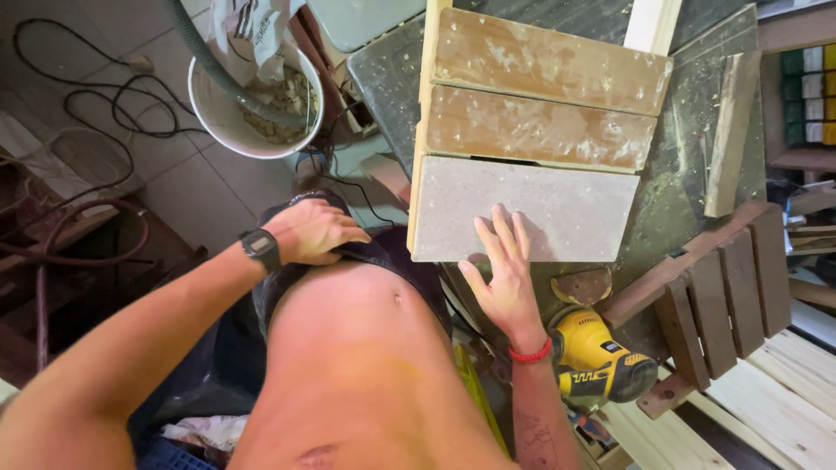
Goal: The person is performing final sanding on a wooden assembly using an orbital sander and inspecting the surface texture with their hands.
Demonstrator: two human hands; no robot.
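My right hand point(502, 271) lies flat, fingers spread, on the near edge of a grey board point(557, 202) that forms the front of a wooden box. Two dusty brown boards point(540, 126) lie behind it on the dark workbench point(688, 174). My left hand point(312, 231), with a black watch on the wrist, rests at the waistband of my dark shorts, fingers curled on the fabric. A yellow and black power sander point(596, 359) sits just right of my right wrist, with a worn sanding disc point(582, 285) beside it.
A white bucket point(209, 109) of debris with a grey hose stands on the tiled floor at upper left, among black cables point(96, 96). A slatted wooden piece point(723, 287) and pale planks point(784, 392) lie at right. A thin wood strip point(730, 130) rests on the bench.
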